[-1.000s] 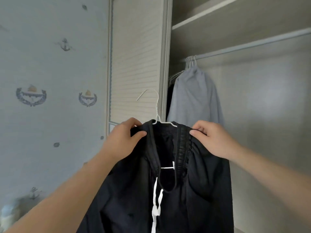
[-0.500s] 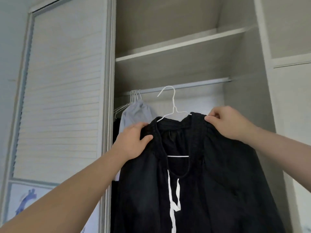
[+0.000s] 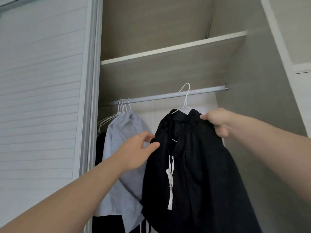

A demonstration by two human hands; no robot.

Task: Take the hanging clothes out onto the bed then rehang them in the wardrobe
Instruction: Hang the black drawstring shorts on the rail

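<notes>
Under rail [image 3: 159,97], both hands [image 3: 134,153] [image 3: 217,122] tight on black garment [image 3: 202,165], hanger [image 3: 184,108] mostly hidden.

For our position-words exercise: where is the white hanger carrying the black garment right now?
In the head view, right of centre: the white hanger has its hook at the wardrobe rail, right of the grey garment, above the black garment.

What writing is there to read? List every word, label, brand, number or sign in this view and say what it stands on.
None: no word, label, brand, number or sign can be read in this view.
The black garment shows only a plain white drawstring. The white hanger, the rail, the grey garment and the slatted door bear no print.
</notes>
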